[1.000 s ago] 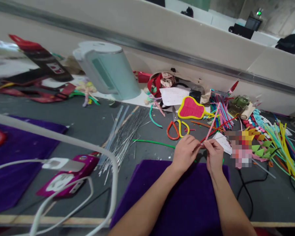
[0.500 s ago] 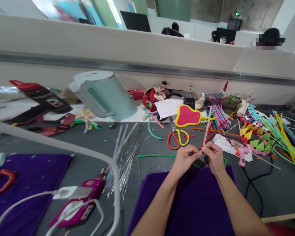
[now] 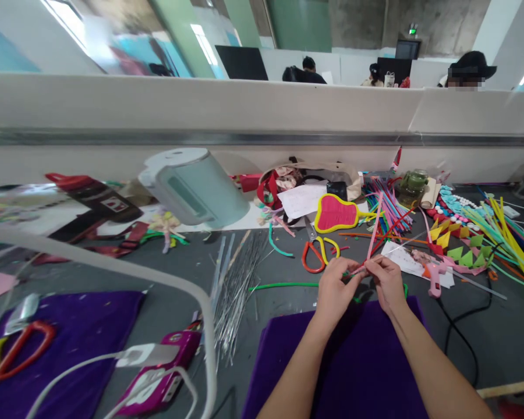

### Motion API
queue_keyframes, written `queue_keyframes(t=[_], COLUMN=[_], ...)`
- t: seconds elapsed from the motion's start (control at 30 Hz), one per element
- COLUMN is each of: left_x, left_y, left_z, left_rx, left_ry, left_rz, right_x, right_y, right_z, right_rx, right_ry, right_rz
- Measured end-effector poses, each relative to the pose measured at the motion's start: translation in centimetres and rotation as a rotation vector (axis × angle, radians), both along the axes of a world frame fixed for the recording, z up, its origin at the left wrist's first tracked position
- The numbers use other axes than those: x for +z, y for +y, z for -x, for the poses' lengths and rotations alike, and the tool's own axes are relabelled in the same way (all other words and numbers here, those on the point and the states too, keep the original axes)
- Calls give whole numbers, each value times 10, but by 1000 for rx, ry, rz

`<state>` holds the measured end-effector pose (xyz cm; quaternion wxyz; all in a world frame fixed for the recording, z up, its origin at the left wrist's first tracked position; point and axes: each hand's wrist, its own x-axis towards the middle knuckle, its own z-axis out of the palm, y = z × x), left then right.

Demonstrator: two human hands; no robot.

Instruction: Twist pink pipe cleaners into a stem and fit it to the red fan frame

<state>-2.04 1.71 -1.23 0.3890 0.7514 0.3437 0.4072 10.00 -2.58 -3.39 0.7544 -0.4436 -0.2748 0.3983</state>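
My left hand and my right hand meet above the far edge of a purple cloth. Both pinch pipe cleaners between thumb and fingers. A pink pipe cleaner rises from the pinch, and a red one slants up to the right beside it. Where they cross, the fingers partly hide them. A green pipe cleaner lies on the grey table behind the hands, left of them. Scissors with red and yellow handles rest just beyond my left hand.
A pale blue kettle stands at the back left. Silver wires and a magenta power bank lie left. A pink glue gun with a black cord lies right, near bundled pipe cleaners. A white tube crosses the left foreground.
The camera view has shifted, so the scene appears lower and slightly right. Both hands stay together on the pipe cleaners; my left fingers have curled a little more around them.
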Motion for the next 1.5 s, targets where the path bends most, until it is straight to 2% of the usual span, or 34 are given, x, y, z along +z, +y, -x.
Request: queue_keyframes(t=[0.03, 0.1, 0.17, 0.23, 0.33, 0.47, 0.53, 0.6, 0.63, 0.7, 0.73, 0.87, 0.93, 0.97, 1.03, 1.13, 1.23, 1.3, 1.37, 1.5], left_x=[0, 0, 0, 0, -1, -3, -4, -5, -5, -5, -5, -3, -3, -3, -4, -3, -1, -1, -1, -2], left_y=[-2, -4, -5, -6, -4, 1, 3, 4, 4, 2, 0, -6, -8, -9, -9, -10, -9, -6, -3, 5], left_z=[0, 0, 1, 0, 0, 2, 4, 5, 4, 2, 0, -3, -2, -1, 0, 0, 0, 0, 2, 6], left_rx=[27, 35, 29, 24, -14, -160, -259, -352, -375, -335, -267, 35, 78, 80, 86, 71, 20, -17, -80, -310], left_ry=[45, 105, 116, 89, -18, -207, -285, -333, -339, -296, -250, 40, 188, 247, 317, 349, 311, 240, 126, -115], left_rz=[-129, -280, -317, -271, -28, 566, 798, 918, 930, 837, 727, 37, -255, -351, -462, -488, -393, -250, -7, 624], right_x=[-1, -2, -2, -1, 1, 4, 5, 6, 5, 4, 2, -4, -5, -4, -3, -1, -1, -2, -2, 2], right_y=[0, 0, 0, -1, -2, -3, -5, -5, -5, -4, -3, 1, 2, 2, 1, 0, 0, 0, -1, -3], right_z=[0, -1, -1, -1, 0, 3, 4, 4, 3, 1, 0, -2, -1, -1, 1, 1, 0, 0, 0, 3], right_rx=[6, 23, 28, 32, 38, 60, 84, 112, 119, 106, 88, 10, 4, 9, 22, 36, 37, 27, 14, 68], right_ry=[6, 8, 9, 17, 29, 7, 7, 23, 32, 46, 54, 116, 135, 137, 135, 122, 79, 36, 3, 15], right_rz=[0, -1, -7, -20, -40, -49, -57, -66, -65, -47, -32, 18, 25, 26, 18, 4, 14, 26, 22, -31])
